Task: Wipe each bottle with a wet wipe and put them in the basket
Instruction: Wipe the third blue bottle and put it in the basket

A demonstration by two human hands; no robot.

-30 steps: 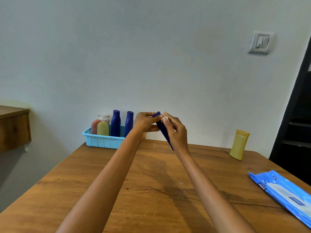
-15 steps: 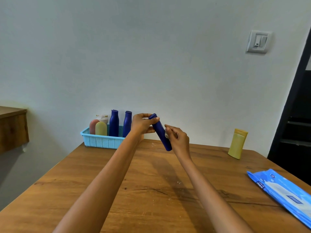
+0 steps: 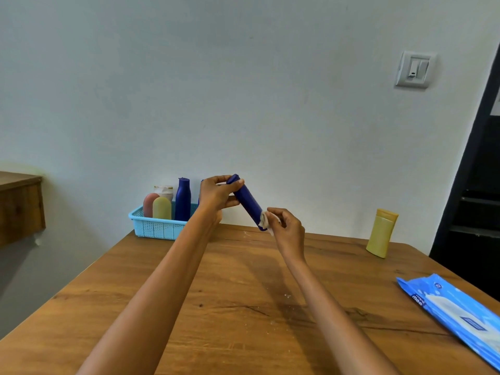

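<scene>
Head view: above the counter (image 3: 243,280), the left hand (image 3: 216,194) grips the cap end of a blue bottle (image 3: 247,203), held tilted in the air, while the right hand (image 3: 286,228) pinches a wipe (image 3: 266,219) against its lower end. The basket (image 3: 157,227) at the far left already holds several bottles; a yellow bottle (image 3: 382,232) stands well apart at right, near the wipe pack (image 3: 454,315). With only the cap end held, a hard rub could twist the damp bottle loose and drop it.
</scene>
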